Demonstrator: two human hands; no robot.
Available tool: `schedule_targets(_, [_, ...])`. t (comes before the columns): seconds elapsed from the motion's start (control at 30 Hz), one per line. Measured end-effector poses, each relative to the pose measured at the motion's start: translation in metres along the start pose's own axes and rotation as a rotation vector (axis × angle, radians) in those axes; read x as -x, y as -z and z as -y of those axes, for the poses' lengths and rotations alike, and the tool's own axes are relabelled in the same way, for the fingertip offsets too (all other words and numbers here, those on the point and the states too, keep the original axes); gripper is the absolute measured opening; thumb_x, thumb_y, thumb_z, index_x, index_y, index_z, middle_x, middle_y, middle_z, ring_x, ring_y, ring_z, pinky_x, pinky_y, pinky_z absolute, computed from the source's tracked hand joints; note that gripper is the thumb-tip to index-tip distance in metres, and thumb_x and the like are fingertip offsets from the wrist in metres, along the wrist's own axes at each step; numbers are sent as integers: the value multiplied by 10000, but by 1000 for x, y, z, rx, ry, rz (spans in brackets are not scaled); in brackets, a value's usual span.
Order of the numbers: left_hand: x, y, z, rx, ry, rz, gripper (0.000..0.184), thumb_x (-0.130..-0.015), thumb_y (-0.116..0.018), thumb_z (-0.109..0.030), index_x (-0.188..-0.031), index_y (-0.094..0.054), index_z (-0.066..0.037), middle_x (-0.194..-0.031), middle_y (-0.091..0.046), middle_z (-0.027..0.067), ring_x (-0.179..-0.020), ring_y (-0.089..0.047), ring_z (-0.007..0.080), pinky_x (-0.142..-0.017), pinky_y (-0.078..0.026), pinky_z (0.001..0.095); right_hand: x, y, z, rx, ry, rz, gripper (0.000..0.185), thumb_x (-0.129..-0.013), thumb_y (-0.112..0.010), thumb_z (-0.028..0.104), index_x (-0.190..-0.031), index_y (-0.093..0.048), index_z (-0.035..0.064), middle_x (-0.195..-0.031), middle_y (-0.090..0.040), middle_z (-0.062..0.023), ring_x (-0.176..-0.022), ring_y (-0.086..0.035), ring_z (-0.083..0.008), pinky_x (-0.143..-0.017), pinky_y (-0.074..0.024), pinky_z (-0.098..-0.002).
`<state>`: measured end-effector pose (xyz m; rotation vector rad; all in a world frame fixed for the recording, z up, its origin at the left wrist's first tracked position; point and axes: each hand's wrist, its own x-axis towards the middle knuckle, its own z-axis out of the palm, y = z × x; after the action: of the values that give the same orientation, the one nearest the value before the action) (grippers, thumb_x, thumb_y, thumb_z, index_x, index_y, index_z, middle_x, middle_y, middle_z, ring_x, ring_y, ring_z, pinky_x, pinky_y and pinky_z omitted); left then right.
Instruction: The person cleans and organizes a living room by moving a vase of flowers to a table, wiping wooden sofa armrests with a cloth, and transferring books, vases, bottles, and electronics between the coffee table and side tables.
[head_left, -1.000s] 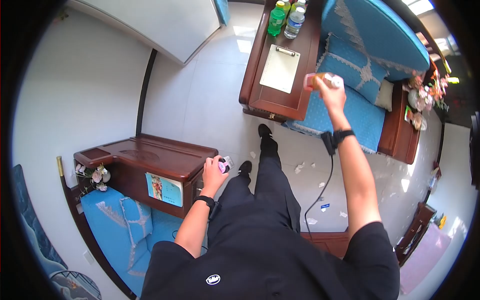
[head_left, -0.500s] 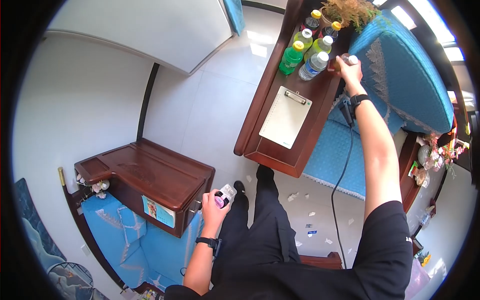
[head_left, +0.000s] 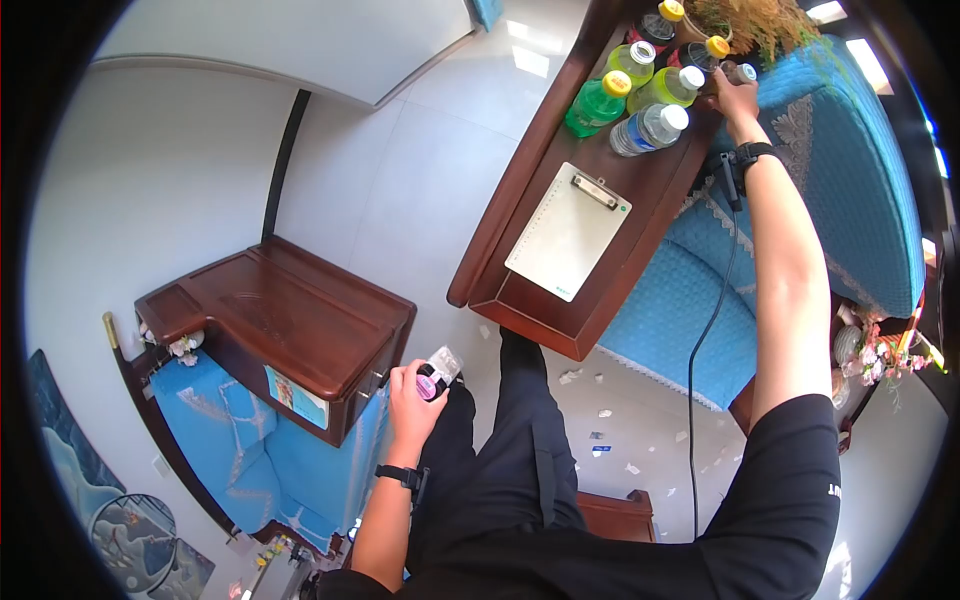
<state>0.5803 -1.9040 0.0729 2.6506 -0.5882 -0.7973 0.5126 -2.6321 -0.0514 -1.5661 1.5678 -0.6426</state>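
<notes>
My right hand (head_left: 737, 98) is closed round a small bottle (head_left: 741, 74) with a whitish cap and dark contents, at the right edge of the wooden table (head_left: 545, 318). Beside it stand two dark bottles with yellow caps, the nearer one (head_left: 697, 56) almost against the hand. Two yellow-green bottles (head_left: 664, 90) with white caps, a green bottle (head_left: 595, 107) with a yellow cap and a clear water bottle (head_left: 645, 132) share that end. Lower left, my left hand (head_left: 408, 398) grips a small clear plastic object (head_left: 440, 366) with a black and pink-purple round part; its kind is unclear.
A clipboard (head_left: 570, 235) lies on the table, and a potted plant (head_left: 760, 25) stands at its far end. Blue-covered seats (head_left: 690, 310) flank it on the right. A wooden cabinet (head_left: 280, 310) is at left. Paper scraps (head_left: 604, 413) litter the floor; a cable (head_left: 693, 400) hangs from my right wrist.
My right hand has carried the small bottle farther up the table, from beside the water bottle to beside the dark bottles. My left hand keeps its hold. The view has shifted slightly.
</notes>
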Motion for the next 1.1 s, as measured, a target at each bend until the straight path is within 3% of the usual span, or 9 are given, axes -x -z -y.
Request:
schedule_targets(0.2, [-1, -8, -3, 16, -14, -14, 623, -620, -872, -98, -1180, -600, -113, -1065, -535, 127, -987, -594, 356, -845, -510, 445, 4, 0, 13, 3, -51, -20, 660, -860, -795, 333, -1307, -413, 35, -1148, -612, -125, -877, -679, -215, -598, -618, -311])
schedule_targets(0.4, [10, -15, 1, -23, 7, -7, 612, -622, -874, -115, -1174, -611, -127, -1062, -542, 110, -992, -592, 345, -843, -511, 442, -13, -2, 4, -12, -239, 46, 385, -850, -809, 308, -1101, -648, 66, -962, -684, -79, -756, -684, -197, -661, -613, -358])
schedule_targets(0.53, [14, -25, 10, -31, -23, -25, 588, -629, -860, -99, -1167, -624, -126, -1051, -545, 107, -993, -594, 338, -854, -508, 429, 23, 24, 23, 27, -143, 189, 625, -799, -844, 405, -1210, -625, -12, -1117, -665, -121, -957, -654, -191, -750, -591, -298])
schedule_targets(0.67, [1, -47, 20, 32, -53, -70, 591, -634, -836, -64, -1181, -618, -119, -1052, -547, 113, -996, -594, 340, -865, -506, 428, 75, 66, -37, 388, 103, 28, 915, -722, -848, 477, -1338, -482, -91, -1034, -676, -162, -768, -684, -177, -734, -553, -307])
schedule_targets(0.7, [5, -50, 24, 47, -56, -48, 601, -632, -831, -54, -1189, -614, -116, -1055, -548, 116, -1001, -592, 345, -871, -504, 433, 118, 75, -50, 266, 148, 28, 919, -746, -831, 467, -1367, -436, -82, -1044, -668, -157, -762, -677, -171, -733, -549, -311])
schedule_targets(0.87, [14, -48, 24, 73, -117, -53, 614, -636, -820, -40, -1208, -615, -125, -1101, -564, 111, -1057, -584, 344, -890, -507, 438, 320, 98, -111, 370, 443, 558, 370, -820, -759, 164, -1138, -608, 51, -1031, -670, -94, -935, -662, -205, -799, -552, -348])
schedule_targets(0.93, [26, -39, 21, 113, -121, -28, 621, -629, -814, -34, -1210, -615, -123, -1113, -567, 107, -1067, -583, 343, -900, -509, 435, 375, 92, -89, 413, 396, 734, 399, -794, -767, 134, -1147, -605, 43, -1074, -668, -148, -971, -675, -283, -829, -558, -379])
schedule_targets(0.97, [36, -34, 20, 143, -135, 7, 628, -622, -808, -27, -1212, -616, -121, -1124, -569, 103, -1078, -583, 341, -911, -510, 433, 444, 91, -88, 384, 522, 965, 534, -763, -785, 120, -1247, -576, 35, -1203, -627, -171, -1112, -615, -334, -955, -511, -411])
schedule_targets(1.1, [61, -5, 21, 237, -240, 57, 605, -617, -783, -11, -1193, -622, -99, -1147, -577, 99, -1093, -582, 339, -935, -517, 428, 570, 44, -27, 245, 664, 1280, 775, -690, -821, 125, -1381, -484, 29, -1363, -525, -196, -1310, -459, -380, -1087, -404, -454])
